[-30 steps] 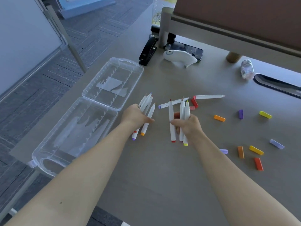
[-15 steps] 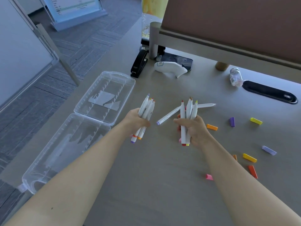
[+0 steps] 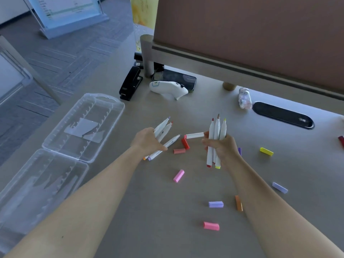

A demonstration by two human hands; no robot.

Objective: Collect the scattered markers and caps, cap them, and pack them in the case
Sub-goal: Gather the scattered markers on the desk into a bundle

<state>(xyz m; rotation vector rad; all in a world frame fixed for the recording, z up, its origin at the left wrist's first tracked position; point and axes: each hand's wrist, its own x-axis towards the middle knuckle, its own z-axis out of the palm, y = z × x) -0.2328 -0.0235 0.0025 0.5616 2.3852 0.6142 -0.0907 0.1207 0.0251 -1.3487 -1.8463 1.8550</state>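
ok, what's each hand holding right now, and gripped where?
Left hand: fan of uncapped markers, gripped mid-barrel. Right hand: upright bundle of markers, gripped mid-barrel.

The open case point(image 3: 61, 146) lies at the table's left edge — stapler point(image 3: 130, 83) and phone point(image 3: 178, 81) behind it. Loose caps point(image 3: 216, 204) scatter right of the case, under and between both marker-filled hands.

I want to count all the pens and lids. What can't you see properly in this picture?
Head view:
- Markers in the left hand: the hand covers their middles, so the count is unsure.
- Purple cap: mostly behind the right hand.
- Orange cap: partly behind the right forearm.
- Dark red cap: cut by the right edge.
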